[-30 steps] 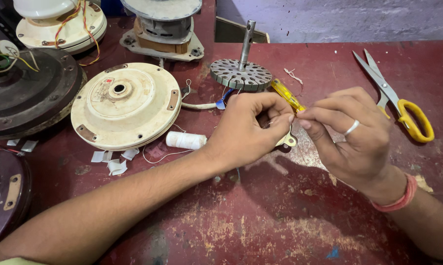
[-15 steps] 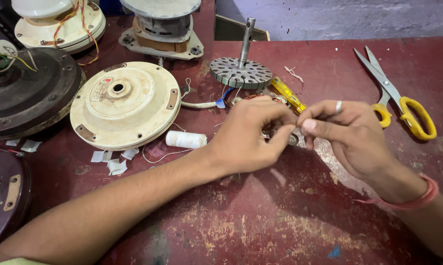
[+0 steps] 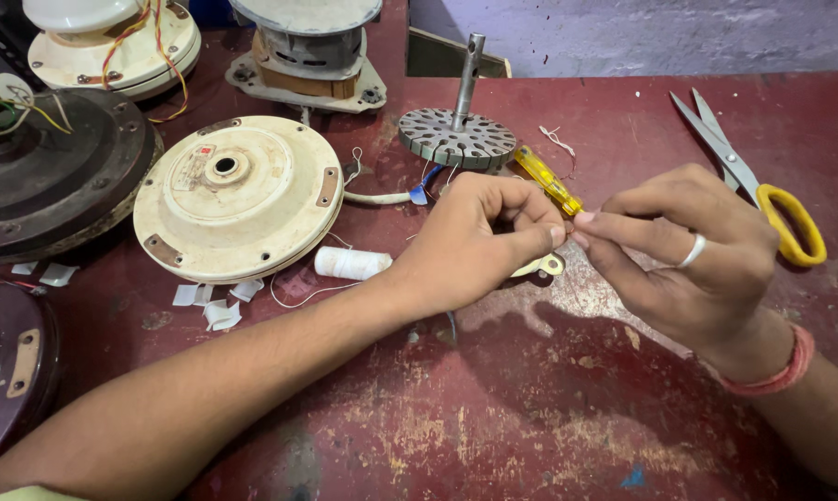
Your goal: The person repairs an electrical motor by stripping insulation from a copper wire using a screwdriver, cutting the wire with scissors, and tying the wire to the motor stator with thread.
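Observation:
My left hand and my right hand meet fingertip to fingertip just above the worn red table. Both pinch the same small item, which the fingers hide. My right hand wears a ring and a pink wristband. A white thread spool lies left of my left wrist with loose thread trailing from it. Behind the fingertips lies a yellow tester screwdriver. A pale metal tab peeks out under my left hand.
A slotted fan core with an upright shaft stands behind my hands. Left of it lie a cream fan motor cover and a dark round housing. Yellow-handled scissors lie at right. Paper scraps sit near the cover.
Both hands have kept their fingertips pinched together. They dipped toward the table and then rose and shifted slightly right, and the right hand has turned its knuckles more upward.

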